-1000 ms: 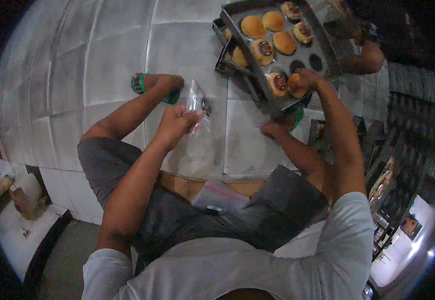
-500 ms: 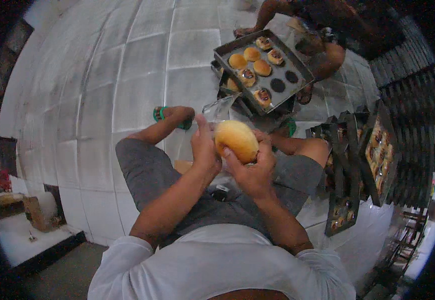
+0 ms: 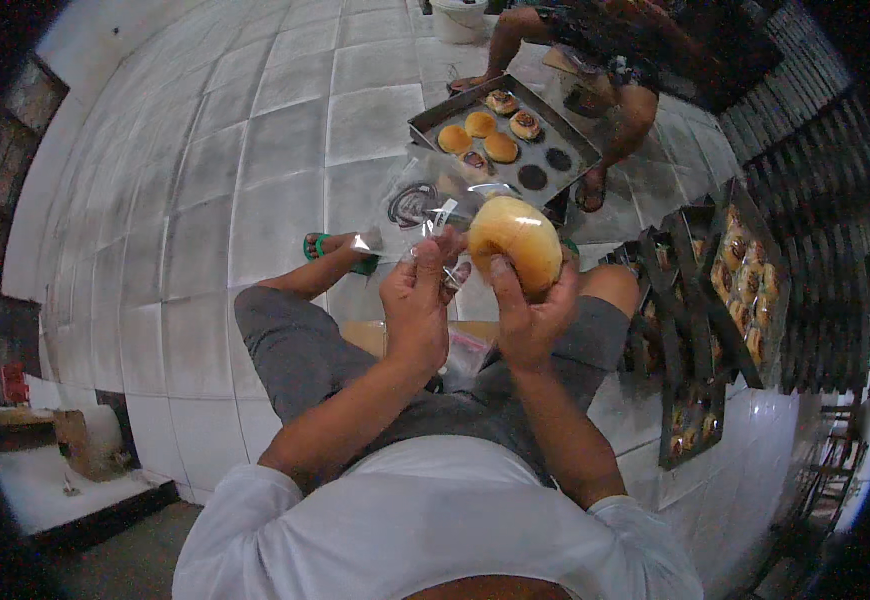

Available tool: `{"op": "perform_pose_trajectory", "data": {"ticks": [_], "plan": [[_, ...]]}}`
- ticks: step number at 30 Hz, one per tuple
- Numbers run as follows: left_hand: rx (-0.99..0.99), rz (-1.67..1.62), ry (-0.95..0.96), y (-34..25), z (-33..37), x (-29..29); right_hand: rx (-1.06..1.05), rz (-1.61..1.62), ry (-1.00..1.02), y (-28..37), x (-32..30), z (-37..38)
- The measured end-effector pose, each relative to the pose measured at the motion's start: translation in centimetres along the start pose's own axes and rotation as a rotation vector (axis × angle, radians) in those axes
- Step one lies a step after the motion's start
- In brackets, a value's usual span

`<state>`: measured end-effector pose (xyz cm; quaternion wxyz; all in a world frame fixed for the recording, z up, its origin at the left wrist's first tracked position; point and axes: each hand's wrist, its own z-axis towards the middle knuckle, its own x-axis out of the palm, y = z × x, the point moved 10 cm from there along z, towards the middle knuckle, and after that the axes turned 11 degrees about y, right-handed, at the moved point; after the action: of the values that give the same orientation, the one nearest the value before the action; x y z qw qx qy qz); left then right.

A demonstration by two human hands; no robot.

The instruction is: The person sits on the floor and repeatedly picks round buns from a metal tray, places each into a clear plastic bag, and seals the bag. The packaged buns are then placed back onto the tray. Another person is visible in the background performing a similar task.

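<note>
R hand [image 3: 530, 320] is curling round a golden bun [image 3: 517, 243], fingers closed on its underside & near edge, holding it up at chest height over the lap. Bun is round, smooth-topped, a bit glossy. L hand [image 3: 417, 300] is pinching the mouth of a clear plastic bag [image 3: 423, 205] btwn thumb & fingertips, grip narrow; bag is thin, crinkly, see-through w/ a dark round print on it, fanning up & away from the hand, its open edge just beside the bun. Can't tell if bun is touching the bag.

Person is sitting on a pale tiled floor [image 3: 255, 180], grey shorts, white shirt, green sandal [image 3: 340, 252] on the L foot.

Ahead, a dark rectangular metal baking tray [image 3: 435, 118] is lying on the floor: four or five buns in it, some plain golden, some w/ dark topping, plus a couple of dark round marks on bare spots. More dark trays [image 3: 705, 330] w/ small browned pastries are leaning/stacked at the right, near the R knee. Another person's legs [image 3: 635, 110] in sandals are just beyond the baking tray. A white bucket [image 3: 458, 18] is standing at the top edge.
</note>
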<state>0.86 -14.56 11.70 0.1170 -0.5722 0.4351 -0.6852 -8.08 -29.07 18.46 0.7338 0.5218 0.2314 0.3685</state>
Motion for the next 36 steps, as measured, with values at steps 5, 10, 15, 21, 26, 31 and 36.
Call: {"op": "perform_pose_trajectory", "data": {"ticks": [5, 10, 15, 21, 26, 31, 36], "plan": [[-0.098, 0.277, 0.254, -0.4, -0.1, 2.7, 0.463, 0.314, 0.371, -5.4, 0.3, -0.4], [-0.302, 0.382, 0.282, 2.6, 0.0, -0.1, 0.583, 0.807, 0.332, -3.7, 0.5, -1.8], [-0.258, -0.314, 0.183, 4.6, -1.5, -4.4, -0.121, -0.409, 0.628, -3.0, 5.0, -3.7], [-0.424, -0.171, 0.134, 3.8, -2.7, -2.4, -0.234, -0.726, 0.338, 1.5, 2.2, -0.6], [-0.381, 0.615, 0.267, -0.2, -6.6, 0.9, -0.280, -0.500, 0.351, 0.7, 1.6, -0.1], [-0.331, 1.160, 0.289, 1.3, -2.6, -1.5, 0.182, -0.571, 0.460, -8.9, 0.2, 2.1], [-0.585, 0.231, 0.445, 3.6, -4.1, -6.7, -0.108, -0.569, 0.444, -0.4, -0.5, 0.4]]}}
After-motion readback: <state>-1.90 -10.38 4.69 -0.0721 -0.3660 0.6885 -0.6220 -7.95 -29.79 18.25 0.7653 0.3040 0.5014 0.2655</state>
